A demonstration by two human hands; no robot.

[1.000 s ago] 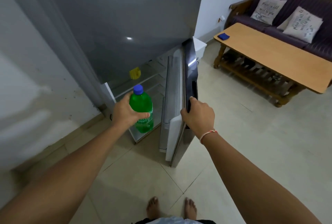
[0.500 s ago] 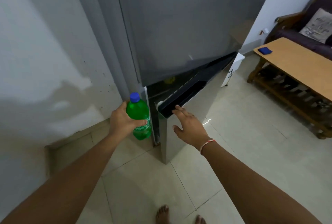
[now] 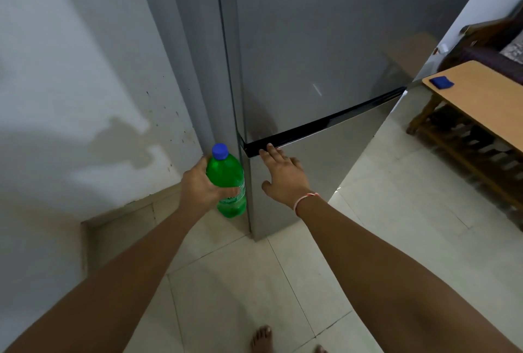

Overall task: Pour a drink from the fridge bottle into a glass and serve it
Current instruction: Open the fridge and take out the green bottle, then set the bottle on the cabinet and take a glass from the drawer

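My left hand (image 3: 201, 184) is wrapped around a green plastic bottle (image 3: 226, 176) with a blue cap, held upright just left of the fridge's lower corner. The grey fridge (image 3: 311, 41) fills the upper middle of the view. Its lower door (image 3: 319, 163) is shut flush with the body. My right hand (image 3: 284, 176) lies flat and open against that door, fingertips at the black handle strip. No glass is in view.
A wooden coffee table (image 3: 486, 101) with a slatted lower shelf stands at the right, a small blue object (image 3: 441, 82) on its near corner. A dark sofa sits behind it. A white wall runs along the left. My bare feet show on the pale tiled floor (image 3: 396, 225).
The lower fridge door swung from wide open to fully shut under my right hand. My left hand kept the bottle, now outside the fridge. The view turned left, toward the wall.
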